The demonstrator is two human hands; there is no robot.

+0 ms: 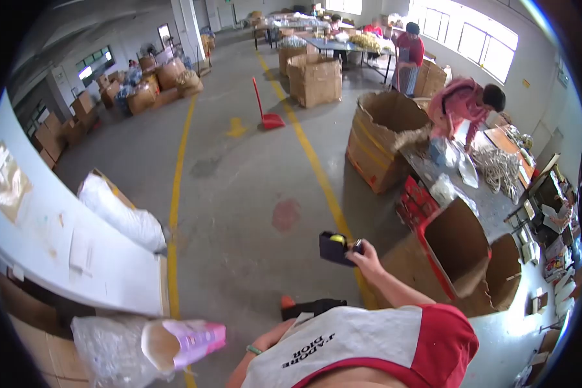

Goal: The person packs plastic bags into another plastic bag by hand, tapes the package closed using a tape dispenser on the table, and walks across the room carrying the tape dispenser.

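Note:
My right hand (366, 256) is stretched out ahead over the floor, its fingers wrapped around the handle of a dark tape dispenser (335, 248). A yellow roll shows inside the dispenser. My left hand (277, 335) is low in front of my body, just past a green bracelet (255, 350) on the wrist. The shirt hides its fingers, so I cannot see whether it holds anything. Left of that hand, a pink and white printed bag or carton (204, 344) lies beside clear plastic wrapping (107, 346).
Yellow lines (180, 171) run along the grey floor. A red dustpan (272, 121) stands ahead. On the right are a large carton (375, 145), an open red-edged box (456, 246) and a table where a person in pink (456, 107) bends over. A white sack (123, 213) lies left.

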